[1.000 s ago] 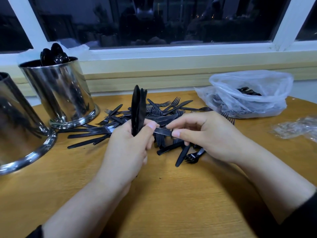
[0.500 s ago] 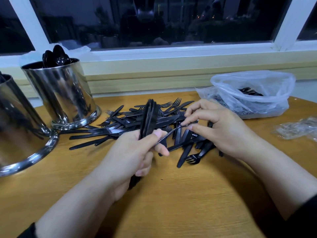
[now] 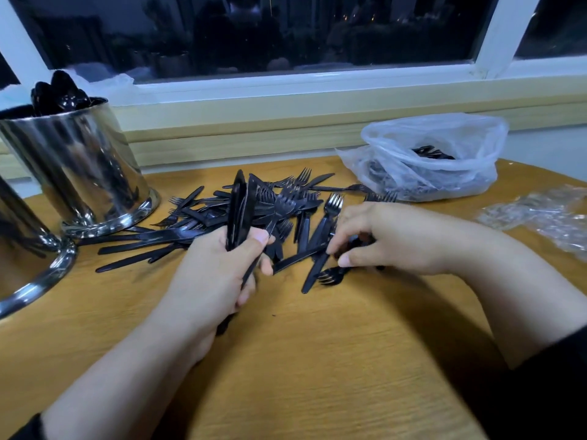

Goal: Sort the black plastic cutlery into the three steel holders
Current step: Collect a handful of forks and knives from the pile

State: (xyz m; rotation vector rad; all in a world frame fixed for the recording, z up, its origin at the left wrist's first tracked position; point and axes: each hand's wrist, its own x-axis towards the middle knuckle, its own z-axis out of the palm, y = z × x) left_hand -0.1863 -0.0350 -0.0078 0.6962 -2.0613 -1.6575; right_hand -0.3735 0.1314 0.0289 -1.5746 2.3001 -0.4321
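My left hand grips a bundle of black plastic knives, held upright over the wooden table. A loose pile of black forks and knives lies just behind both hands. My right hand reaches down into the right side of the pile, with its thumb and fingers pinching a black knife lying there. A steel holder with black spoons in it stands at the back left. A second steel holder is cut off by the left edge. The third is out of view.
A clear plastic bag with more black cutlery sits at the back right. Crumpled clear wrapping lies at the far right edge. A window sill and wall run along the table's back.
My right hand passed a piece into the left hand's bundle, then dropped back to the pile and took hold of another piece. The left hand's bundle moved slightly right.
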